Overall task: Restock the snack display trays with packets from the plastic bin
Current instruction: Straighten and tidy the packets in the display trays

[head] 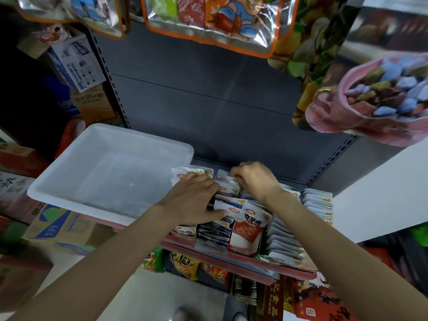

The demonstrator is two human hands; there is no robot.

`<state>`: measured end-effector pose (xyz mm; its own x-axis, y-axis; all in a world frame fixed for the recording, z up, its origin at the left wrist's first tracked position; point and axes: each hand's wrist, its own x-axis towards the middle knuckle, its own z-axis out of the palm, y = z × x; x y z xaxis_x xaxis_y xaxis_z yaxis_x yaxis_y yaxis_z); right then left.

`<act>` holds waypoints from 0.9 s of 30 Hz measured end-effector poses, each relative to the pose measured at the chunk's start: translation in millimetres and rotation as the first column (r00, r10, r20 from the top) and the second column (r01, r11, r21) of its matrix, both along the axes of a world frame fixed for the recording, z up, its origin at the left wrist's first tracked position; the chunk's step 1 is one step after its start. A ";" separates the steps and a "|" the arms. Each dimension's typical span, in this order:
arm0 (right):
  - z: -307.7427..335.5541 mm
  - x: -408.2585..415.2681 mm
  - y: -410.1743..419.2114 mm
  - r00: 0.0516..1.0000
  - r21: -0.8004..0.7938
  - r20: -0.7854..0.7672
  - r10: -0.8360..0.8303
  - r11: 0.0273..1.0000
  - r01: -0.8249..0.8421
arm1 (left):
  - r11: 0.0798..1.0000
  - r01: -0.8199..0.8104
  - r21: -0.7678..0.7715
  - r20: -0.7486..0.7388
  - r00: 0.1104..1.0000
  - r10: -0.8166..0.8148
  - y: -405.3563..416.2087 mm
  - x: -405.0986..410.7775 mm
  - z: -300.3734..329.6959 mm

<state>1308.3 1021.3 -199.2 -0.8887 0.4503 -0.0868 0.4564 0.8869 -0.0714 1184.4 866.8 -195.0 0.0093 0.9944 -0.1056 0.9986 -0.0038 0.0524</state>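
- Your left hand [196, 200] lies palm-down on the packets in the middle row of the shelf display; fingers spread and nearly straight, thumb tip on a white packet [228, 206]. Pressing, not gripping.
- Your right hand [254, 179] sits just behind it, knuckles up, fingers curled down into the packet tops at the back of the same row; looks like a pinch on a packet edge, but the fingertips are hidden, so you cannot tell for sure.
- Red-and-white snack packet [249, 230] stands upright at the front of that row, just beside your left thumb.
- Dark packets [214, 232] stacked in the tray to its left; silver-backed packets [281, 237] fanned in the tray to its right; another white stack [318, 203] at far right.
- White plastic bin [108, 172] rests on the shelf's left end, touching the packet rows; no packets visible inside.
- Cardboard boxes [58, 228] stacked under and left of the bin.
- Hanging clear bags [208, 19] overhead.
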 end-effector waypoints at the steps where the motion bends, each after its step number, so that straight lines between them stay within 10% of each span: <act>1: -0.7 -0.3 -1.4 1.000 -0.029 -0.002 -0.008 1.000 0.008 | 1.000 0.004 0.008 0.001 1.000 -0.004 -1.5 0.2 -0.3; 12: -2.2 -10.7 -11.6 0.993 0.010 0.117 -0.022 1.000 0.021 | 1.000 -0.001 0.004 0.015 1.000 0.001 -2.2 -2.2 -1.4; 27: 3.7 10.4 -16.6 0.996 -0.032 -0.089 -0.006 0.999 0.003 | 1.000 -0.016 0.019 0.008 1.000 0.016 -6.0 -1.7 -3.9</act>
<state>1318.8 1004.7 -195.5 -0.8916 0.4523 -0.0219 0.4507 0.8816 -0.1405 1182.7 860.8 -198.9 -0.0062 0.9962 -0.0870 0.9981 0.0115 0.0607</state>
